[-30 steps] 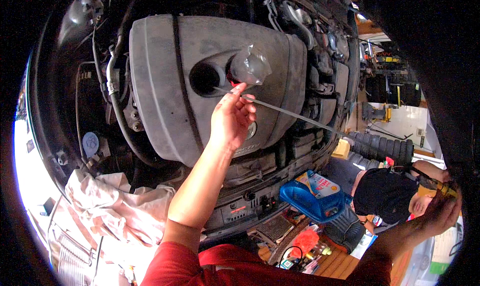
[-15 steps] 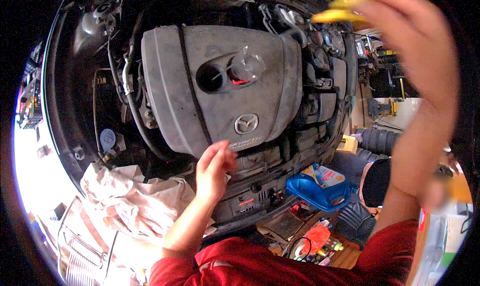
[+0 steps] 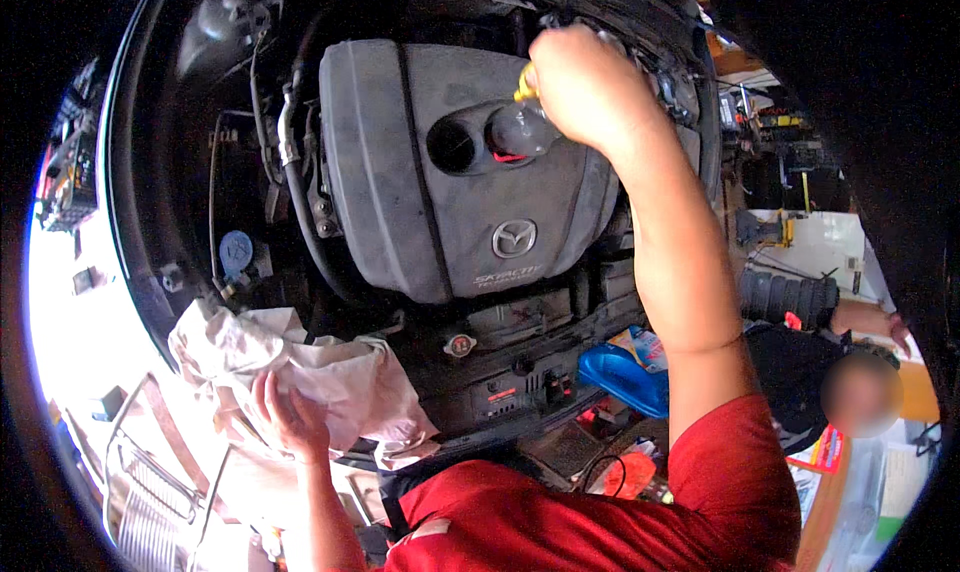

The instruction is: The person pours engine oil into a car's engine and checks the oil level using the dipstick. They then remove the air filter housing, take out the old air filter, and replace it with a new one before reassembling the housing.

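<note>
My right hand reaches over the far right of the grey engine cover, its fingers closed on a small yellow piece. Most of that piece is hidden behind the hand, so I cannot tell its kind. Just below it, a clear plastic cup-like piece with a red part at its base sits at the right one of two round openings in the cover. The left opening is dark. My left hand lies on a crumpled beige cloth at the front left, fingers stretched out.
Around the cover are hoses, a blue reservoir cap and a radiator cap. A blue jug stands at the front right. Beyond it are another person in dark clothes and a black corrugated duct.
My right hand has come inward from the upper right with the yellow piece, down to the clear plastic piece. My left hand has moved from the cover's front edge onto the cloth.
</note>
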